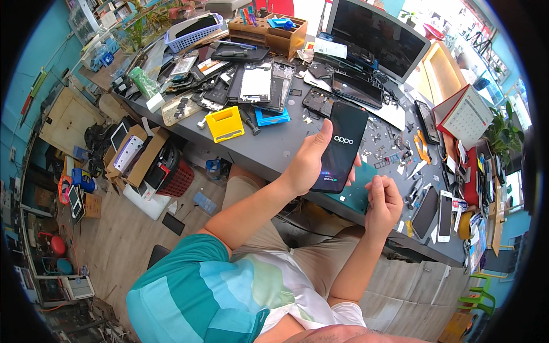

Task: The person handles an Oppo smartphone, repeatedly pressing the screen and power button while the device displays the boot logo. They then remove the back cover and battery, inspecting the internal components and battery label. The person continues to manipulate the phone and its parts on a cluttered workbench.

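Note:
Upright in my left hand (309, 159) is a black smartphone (345, 155). My thumb lies along its left edge and fingertips show at its right edge. Its dark screen is lit with a white start-up logo. To the right of the phone, over the desk's front edge, my right hand (384, 204) is curled closed, thumb against the fingers. Whatever it may hold is hidden. A teal work mat (357, 197) lies below, between the hands. Behind the phone, an opened phone body (318, 102) rests on the desk.
Taken-apart phones (255, 83) are heaped at the desk's back left, behind a yellow stand (225, 124). A laptop (372, 40) stands at the back. Small screws and parts (384, 140) litter the right side, near a white phone (445, 216) and a desk calendar (466, 114).

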A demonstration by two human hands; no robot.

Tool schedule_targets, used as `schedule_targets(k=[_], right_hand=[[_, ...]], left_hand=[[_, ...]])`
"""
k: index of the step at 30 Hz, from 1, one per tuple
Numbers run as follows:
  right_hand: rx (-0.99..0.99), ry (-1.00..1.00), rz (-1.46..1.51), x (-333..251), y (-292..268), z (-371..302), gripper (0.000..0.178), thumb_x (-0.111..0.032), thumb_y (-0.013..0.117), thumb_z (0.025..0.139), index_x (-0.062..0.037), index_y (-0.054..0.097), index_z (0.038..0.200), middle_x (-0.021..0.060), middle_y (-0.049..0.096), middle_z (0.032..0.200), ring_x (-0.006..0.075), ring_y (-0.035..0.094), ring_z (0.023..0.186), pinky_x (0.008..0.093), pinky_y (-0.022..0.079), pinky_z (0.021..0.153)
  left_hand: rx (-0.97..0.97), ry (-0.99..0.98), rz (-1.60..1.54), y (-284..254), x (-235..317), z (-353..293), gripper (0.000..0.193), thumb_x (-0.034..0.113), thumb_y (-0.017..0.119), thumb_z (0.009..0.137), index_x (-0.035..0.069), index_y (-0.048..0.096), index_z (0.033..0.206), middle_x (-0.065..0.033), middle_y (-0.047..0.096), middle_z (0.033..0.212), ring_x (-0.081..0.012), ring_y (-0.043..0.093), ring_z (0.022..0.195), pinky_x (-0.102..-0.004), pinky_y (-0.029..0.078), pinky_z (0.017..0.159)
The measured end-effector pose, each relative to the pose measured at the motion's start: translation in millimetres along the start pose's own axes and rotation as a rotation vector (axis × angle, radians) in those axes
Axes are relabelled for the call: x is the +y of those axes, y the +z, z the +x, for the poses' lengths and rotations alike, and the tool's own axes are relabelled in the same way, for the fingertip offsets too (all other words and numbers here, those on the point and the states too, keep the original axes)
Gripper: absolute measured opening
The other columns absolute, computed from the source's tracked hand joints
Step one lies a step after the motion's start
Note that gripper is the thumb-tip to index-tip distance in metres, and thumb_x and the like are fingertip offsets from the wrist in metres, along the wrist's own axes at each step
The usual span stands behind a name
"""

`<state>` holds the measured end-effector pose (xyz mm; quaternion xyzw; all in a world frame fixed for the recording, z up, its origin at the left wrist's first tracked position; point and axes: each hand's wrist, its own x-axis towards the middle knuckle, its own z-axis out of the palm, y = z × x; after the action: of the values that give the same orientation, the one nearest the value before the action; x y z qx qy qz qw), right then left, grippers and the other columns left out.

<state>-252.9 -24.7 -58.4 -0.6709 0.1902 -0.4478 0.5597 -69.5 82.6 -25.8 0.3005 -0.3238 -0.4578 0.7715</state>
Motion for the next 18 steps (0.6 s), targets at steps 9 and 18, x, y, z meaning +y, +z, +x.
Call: schedule_targets(k=[9,18], right_hand=[[0.035,0.034,0.008,-4.7,2.7,0.1,0.027,-0.015,0.07,0.107,0.0004,0.068,0.085,-0.0036,0.051,0.072,0.0046,0.04,0.065,0.0256,0.024,0.059],[0.038,0.04,0.001,-4.4,1.9,-0.2,0.027,-0.015,0.07,0.107,0.0005,0.068,0.085,-0.0036,0.051,0.073,0.0046,0.04,0.065,0.0255,0.025,0.06]], left_hand=[[0.018,-0.006,0.001,2.3,1.7,-0.7,0.08,0.066,0.029,0.114,-0.005,0.067,0.108,-0.0142,0.073,0.092,-0.022,0.075,0.075,-0.0352,0.062,0.067],[-0.031,0.011,0.035,-6.0,-3.4,1.0,0.078,0.063,0.025,0.116,-0.004,0.066,0.116,-0.0173,0.073,0.098,-0.0257,0.075,0.078,-0.0389,0.063,0.07]])
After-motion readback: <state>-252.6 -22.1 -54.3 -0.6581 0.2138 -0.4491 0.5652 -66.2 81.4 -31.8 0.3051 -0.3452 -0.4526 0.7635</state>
